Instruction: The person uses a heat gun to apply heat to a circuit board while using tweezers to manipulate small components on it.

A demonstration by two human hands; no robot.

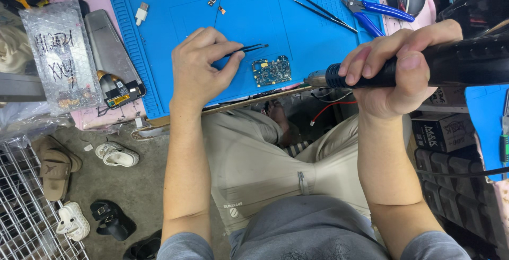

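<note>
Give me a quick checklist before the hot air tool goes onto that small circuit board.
1. Left hand holds tweezers: ok.
2. Tweezer tips on circuit board: not ok, they sit above it, apart.
3. Right hand has a full grip on the hot air tool: ok.
4. Nozzle aimed at the board: ok, from its right.
5. Board lies flat on blue mat: ok.
6. Tool heat on: cannot tell.

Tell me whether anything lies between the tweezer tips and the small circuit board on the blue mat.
Nothing visible does. The tweezers in the left hand point over bare blue mat, just above the circuit board. The right hand holds the black tool off to the side.
</note>
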